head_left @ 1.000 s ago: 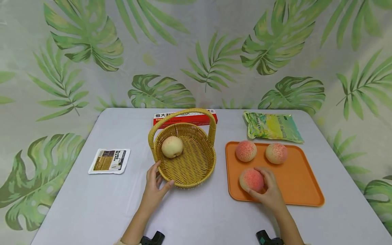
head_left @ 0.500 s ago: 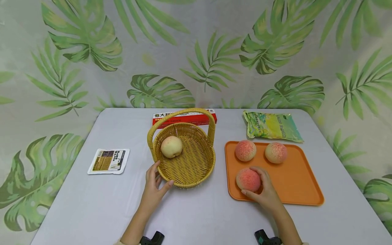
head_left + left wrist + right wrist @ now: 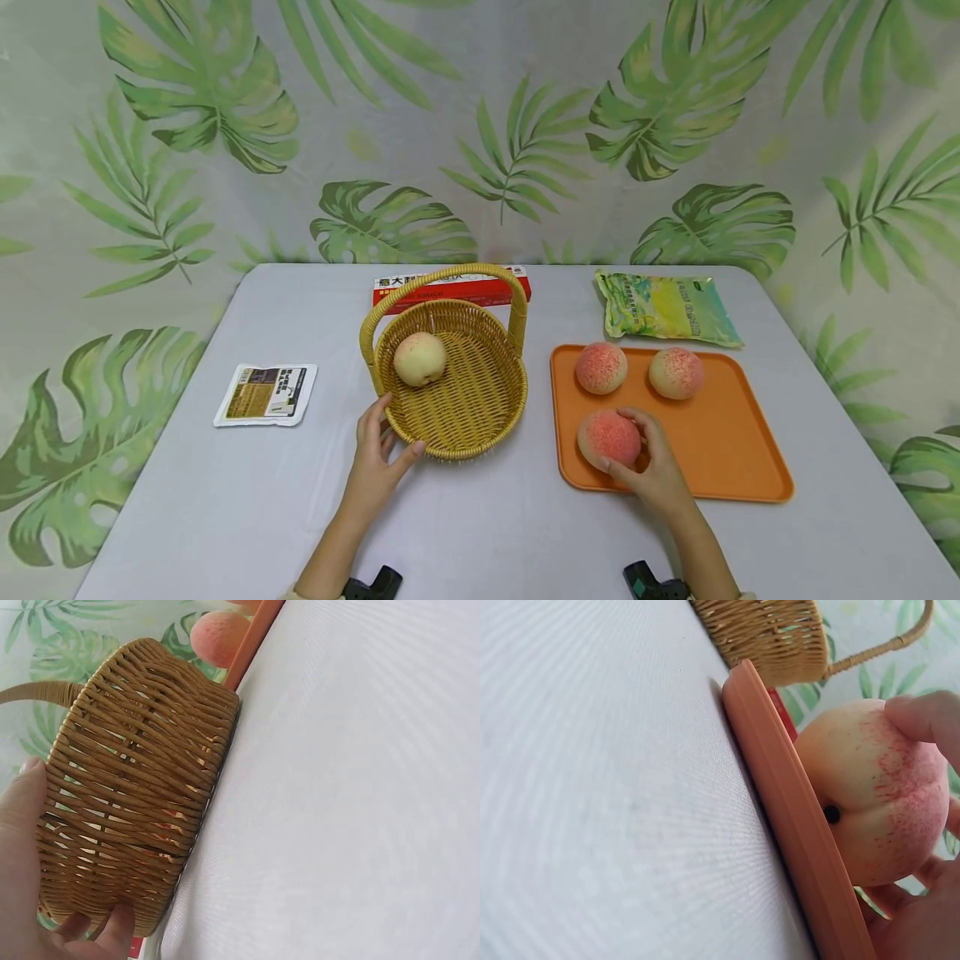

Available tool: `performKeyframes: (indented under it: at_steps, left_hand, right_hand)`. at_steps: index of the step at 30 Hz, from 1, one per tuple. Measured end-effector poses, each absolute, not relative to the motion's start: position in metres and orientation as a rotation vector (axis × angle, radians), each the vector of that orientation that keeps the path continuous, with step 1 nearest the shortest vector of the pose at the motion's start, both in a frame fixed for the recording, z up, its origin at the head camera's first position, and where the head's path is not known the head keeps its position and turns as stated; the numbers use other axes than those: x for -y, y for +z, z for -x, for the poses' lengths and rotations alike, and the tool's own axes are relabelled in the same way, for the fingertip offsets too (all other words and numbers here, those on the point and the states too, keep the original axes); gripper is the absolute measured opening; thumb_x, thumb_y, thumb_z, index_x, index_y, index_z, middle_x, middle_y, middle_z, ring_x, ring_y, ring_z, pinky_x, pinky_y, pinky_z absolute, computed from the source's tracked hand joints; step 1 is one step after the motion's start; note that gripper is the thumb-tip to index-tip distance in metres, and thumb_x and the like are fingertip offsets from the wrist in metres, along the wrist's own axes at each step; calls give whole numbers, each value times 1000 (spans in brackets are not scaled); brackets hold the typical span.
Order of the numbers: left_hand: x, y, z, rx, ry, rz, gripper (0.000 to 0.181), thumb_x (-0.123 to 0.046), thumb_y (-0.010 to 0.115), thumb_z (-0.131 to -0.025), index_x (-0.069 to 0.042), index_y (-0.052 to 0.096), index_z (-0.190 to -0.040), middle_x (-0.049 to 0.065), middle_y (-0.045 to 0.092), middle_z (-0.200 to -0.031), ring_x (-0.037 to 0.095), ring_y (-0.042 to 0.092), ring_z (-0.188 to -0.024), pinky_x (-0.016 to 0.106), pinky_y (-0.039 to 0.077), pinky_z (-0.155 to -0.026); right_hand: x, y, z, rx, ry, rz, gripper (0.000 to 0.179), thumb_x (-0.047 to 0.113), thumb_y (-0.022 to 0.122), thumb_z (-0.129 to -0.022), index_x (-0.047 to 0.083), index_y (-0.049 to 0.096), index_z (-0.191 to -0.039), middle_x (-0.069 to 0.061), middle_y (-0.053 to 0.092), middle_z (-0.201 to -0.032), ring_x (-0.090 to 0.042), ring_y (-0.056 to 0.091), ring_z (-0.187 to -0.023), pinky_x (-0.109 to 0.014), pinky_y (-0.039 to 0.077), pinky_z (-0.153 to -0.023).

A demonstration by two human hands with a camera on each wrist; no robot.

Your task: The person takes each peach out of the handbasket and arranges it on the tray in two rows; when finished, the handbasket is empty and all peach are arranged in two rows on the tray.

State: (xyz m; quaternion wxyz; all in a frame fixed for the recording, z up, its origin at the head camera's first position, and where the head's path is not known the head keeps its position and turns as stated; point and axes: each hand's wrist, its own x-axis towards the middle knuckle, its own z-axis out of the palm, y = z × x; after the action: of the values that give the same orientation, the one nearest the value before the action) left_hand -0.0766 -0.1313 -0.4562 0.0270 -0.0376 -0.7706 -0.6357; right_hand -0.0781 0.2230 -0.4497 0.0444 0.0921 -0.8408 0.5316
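The right hand grips a peach between thumb and fingers, inside the near left corner of the orange tray; whether the fruit bears on the tray floor cannot be told. Its skin is cream, with a speckled pink-red blush over the side toward the palm, a shallow crease and one small black spot; the shape is round and full. The left hand holds the wicker basket at its near left side, thumb and fingers spread along the wall. A paler peach lies in the basket, toward its left rim. On the tray, a redder peach sits by the far left corner, with a speckled peach to its right by the far edge. At the far edge of the bench, a red and white box stands behind the basket.
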Motion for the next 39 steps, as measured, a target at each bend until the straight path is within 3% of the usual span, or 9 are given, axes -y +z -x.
performKeyframes:
  at_steps: [11, 24, 28, 39]
  left_hand:
    - [137, -487, 85, 2365, -1925, 137, 80, -16, 68, -81, -13, 17, -142, 9, 13, -140, 28, 26, -124, 29, 28, -103]
    - [137, -487, 86, 2366, -1916, 152, 79, -17, 68, -82, -15, 17, -143, 9, 12, -141, 28, 26, -124, 29, 27, -103]
    - [134, -469, 81, 2373, -1943, 138, 79, -13, 66, -82, -9, 15, -142, 14, 11, -141, 32, 25, -125, 35, 25, -104]
    - [137, -485, 84, 2367, -1913, 145, 80, -16, 68, -81, -13, 16, -142, 8, 13, -141, 28, 26, -124, 28, 27, -103]
  right_hand:
    - [-224, -452, 79, 2569, 1668, -274, 66, -2, 69, -75, -2, 32, -129, -13, 34, -125, -8, 34, -108, -6, 30, -88]
    - [-225, -449, 78, 2604, 1637, -283, 62, 1, 68, -76, -2, 35, -129, -14, 39, -124, -8, 38, -105, -8, 35, -85]
    - [-226, -449, 78, 2616, 1628, -298, 60, 2, 68, -77, -3, 36, -129, -15, 39, -124, -6, 38, -106, -7, 33, -87]
    - [-239, -480, 88, 2617, 1589, -347, 67, 7, 69, -77, 12, 35, -135, -8, 37, -131, -6, 35, -113, -9, 29, -91]
